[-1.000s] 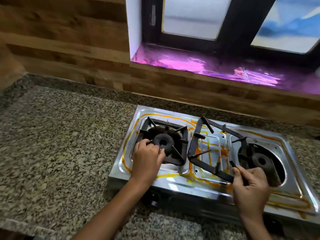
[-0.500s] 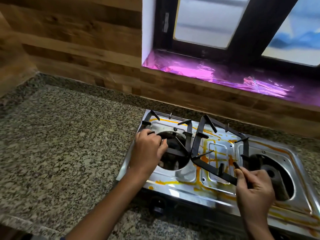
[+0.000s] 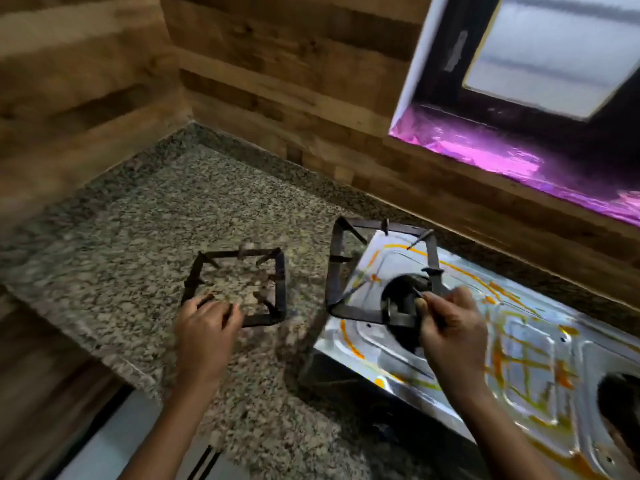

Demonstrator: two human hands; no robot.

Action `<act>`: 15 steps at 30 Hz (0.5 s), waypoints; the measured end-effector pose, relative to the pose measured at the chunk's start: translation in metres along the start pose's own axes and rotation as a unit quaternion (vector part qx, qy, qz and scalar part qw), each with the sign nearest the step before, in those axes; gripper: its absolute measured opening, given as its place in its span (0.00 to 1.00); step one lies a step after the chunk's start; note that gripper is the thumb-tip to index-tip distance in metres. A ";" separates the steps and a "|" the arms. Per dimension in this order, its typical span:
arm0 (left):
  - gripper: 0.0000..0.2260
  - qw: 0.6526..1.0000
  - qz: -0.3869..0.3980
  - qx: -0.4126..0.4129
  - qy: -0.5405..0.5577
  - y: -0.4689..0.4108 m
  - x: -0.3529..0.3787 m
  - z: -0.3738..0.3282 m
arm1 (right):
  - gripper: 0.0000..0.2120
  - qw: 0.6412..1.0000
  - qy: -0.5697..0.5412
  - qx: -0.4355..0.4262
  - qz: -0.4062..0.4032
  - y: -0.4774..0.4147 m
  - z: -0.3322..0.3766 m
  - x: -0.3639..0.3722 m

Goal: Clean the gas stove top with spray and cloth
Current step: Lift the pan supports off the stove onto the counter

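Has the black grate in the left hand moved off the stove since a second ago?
Yes. The left hand has carried its grate leftward off the stove; it is now over or on the granite counter beside it.

One view only, from the person's head, so nothing is shared with another. It looks forward and steeply down, tilted so the wall line slopes across the frame. The left hand (image 3: 207, 327) sits low and centre-left, the right hand (image 3: 450, 327) centre-right, both close below the lens with forearms running off the bottom edge. The counter (image 3: 121, 244) spreads beyond and left of the left hand; the stove (image 3: 519, 323) lies under and right of the right hand, cut by the right edge. The window (image 3: 554, 53) fills the top right, well beyond the right hand. The picture is motion-blurred.
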State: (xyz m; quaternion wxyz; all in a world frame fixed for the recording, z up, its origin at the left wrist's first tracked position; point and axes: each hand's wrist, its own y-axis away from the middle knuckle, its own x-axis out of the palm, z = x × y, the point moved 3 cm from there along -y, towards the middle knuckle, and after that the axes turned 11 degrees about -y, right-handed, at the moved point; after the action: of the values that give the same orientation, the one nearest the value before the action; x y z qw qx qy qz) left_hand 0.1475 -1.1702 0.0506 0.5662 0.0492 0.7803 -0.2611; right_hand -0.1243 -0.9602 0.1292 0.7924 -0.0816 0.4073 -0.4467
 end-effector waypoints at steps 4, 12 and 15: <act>0.05 0.996 0.003 -0.082 -0.024 0.016 0.005 0.046 | 0.04 0.996 0.012 -0.032 0.077 -0.021 0.026 0.069; 0.08 0.995 0.022 -0.096 -0.036 0.027 0.030 0.100 | 0.06 0.981 0.003 0.031 0.193 -0.031 0.066 0.192; 0.06 0.997 0.018 -0.051 -0.059 0.026 0.033 0.100 | 0.06 0.974 0.026 0.076 0.213 -0.028 0.073 0.221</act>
State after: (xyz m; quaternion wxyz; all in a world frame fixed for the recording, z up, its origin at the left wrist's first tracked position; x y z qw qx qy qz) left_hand 0.2308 -1.2013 -0.0108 0.6174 0.0187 0.7571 -0.2128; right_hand -0.0308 -1.1647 0.0646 0.8626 0.0786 0.4005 -0.2990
